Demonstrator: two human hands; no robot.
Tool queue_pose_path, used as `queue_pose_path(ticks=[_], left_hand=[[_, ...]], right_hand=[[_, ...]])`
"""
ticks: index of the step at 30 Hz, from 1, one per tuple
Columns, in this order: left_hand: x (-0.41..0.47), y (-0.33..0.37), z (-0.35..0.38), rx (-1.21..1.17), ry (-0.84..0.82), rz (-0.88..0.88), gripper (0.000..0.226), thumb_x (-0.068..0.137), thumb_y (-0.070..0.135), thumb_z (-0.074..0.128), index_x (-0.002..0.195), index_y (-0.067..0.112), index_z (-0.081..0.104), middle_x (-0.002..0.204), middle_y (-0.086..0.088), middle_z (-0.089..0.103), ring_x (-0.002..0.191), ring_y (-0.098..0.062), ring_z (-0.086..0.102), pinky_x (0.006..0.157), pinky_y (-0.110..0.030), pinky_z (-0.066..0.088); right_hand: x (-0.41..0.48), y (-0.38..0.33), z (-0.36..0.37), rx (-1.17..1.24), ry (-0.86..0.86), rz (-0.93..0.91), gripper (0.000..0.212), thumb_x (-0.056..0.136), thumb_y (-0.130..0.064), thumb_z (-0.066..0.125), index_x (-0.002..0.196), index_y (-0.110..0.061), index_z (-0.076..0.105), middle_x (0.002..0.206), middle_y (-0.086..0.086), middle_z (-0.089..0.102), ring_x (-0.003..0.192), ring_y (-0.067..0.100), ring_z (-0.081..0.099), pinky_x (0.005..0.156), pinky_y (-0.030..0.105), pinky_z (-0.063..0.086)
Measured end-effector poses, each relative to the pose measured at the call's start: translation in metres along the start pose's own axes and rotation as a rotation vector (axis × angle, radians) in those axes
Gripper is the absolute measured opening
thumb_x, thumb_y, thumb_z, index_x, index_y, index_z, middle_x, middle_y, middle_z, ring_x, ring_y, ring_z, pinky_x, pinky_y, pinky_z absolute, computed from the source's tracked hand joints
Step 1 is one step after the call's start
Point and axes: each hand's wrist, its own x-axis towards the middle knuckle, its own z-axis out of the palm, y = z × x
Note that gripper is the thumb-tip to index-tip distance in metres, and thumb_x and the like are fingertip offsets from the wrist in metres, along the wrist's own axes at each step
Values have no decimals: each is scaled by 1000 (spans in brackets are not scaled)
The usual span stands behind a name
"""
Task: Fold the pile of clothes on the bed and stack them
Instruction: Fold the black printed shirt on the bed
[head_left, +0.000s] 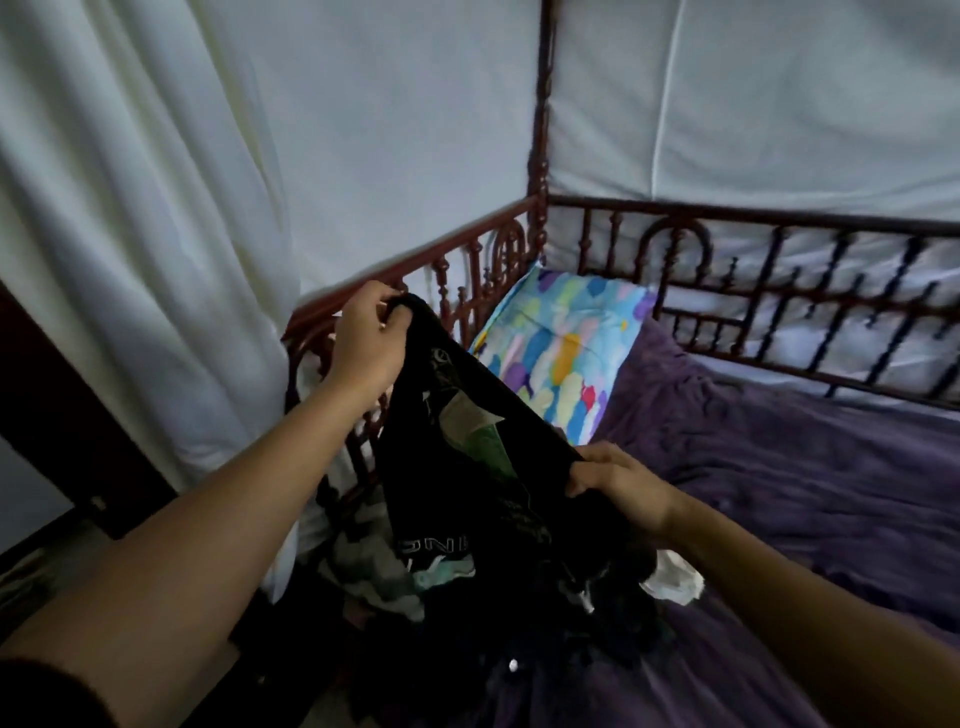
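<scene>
A black printed T-shirt (457, 467) hangs in the air between my hands, above the bed's near left corner. My left hand (371, 343) pinches its upper edge, raised near the wooden rail. My right hand (618, 483) grips the lower right edge, closer to me. Under the shirt lies a dark pile of clothes (519, 639) on the purple bed cover (805, 493), with a white garment (672, 579) poking out at the pile's right side. Much of the pile is hidden behind the hanging shirt.
A colourful pillow (566, 353) leans in the far corner of the bed. Carved dark wooden rails (779, 291) run along the left and far sides, with a tall post (543, 130) at the corner. White curtains (156, 208) hang on the left.
</scene>
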Motion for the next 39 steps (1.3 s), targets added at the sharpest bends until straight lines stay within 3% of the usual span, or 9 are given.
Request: queue_pose_path(ticks=[4,6,8,15,22,26,29,32,39], left_hand=[[-6,59,21,-259,-144,38,25,92,11,49,78,31,58,78,4,64,69,-8,61,64,-24,48],[-13,84,25,-310,-230,104,27,90,16,52,74,35,61,70,11,67,65,-2,62,58,-16,46],[-18,106,30,-314,-318,176,27,90,18,53,73,38,61,68,14,67,62,1,62,55,-12,45],[-32,127,38,-219,-422,201,17,91,4,58,80,18,57,69,9,66,65,-4,61,63,-20,48],[-50,109,47,469,-830,191,31,75,45,77,59,28,57,53,14,53,50,2,50,50,-20,35],[-50,107,70,674,-548,348,29,78,36,75,61,26,55,66,8,53,71,-15,59,56,-30,37],[-37,120,78,420,-264,326,14,77,10,74,72,9,61,74,-6,56,73,-27,57,64,-37,43],[-18,139,75,60,-114,94,23,77,-3,64,65,15,54,63,-4,53,61,-21,52,58,-30,40],[-4,149,63,20,-376,243,22,86,6,63,80,20,48,78,-15,63,66,-22,55,63,-34,44]], right_hand=[[-25,-7,-19,323,-70,165,34,80,-43,70,95,-13,65,67,6,62,46,14,55,38,20,40],[-30,-8,-29,343,-68,167,48,82,-44,66,118,-13,66,108,12,71,88,22,69,73,32,58],[-37,-12,-34,219,-72,152,52,82,-32,66,129,-10,60,124,13,64,109,28,61,98,36,49],[-72,-32,-95,-171,-32,44,24,80,-18,76,58,-14,68,54,-4,60,47,7,56,45,16,40],[-99,-67,-212,-642,194,-69,24,70,-31,84,82,-12,75,85,17,71,76,26,67,70,36,51],[-116,-78,-226,-845,69,-35,36,72,-37,81,81,-3,73,87,21,67,77,23,60,70,34,44],[-130,-75,-214,-733,49,-233,19,77,-21,79,88,-5,77,108,-1,71,102,18,66,89,36,51],[-135,-73,-203,-405,84,-387,11,80,-17,77,86,-8,77,89,9,74,79,27,69,67,34,53],[-113,-66,-226,-743,663,-244,20,89,-6,62,76,-21,57,75,4,61,72,27,61,62,37,49]])
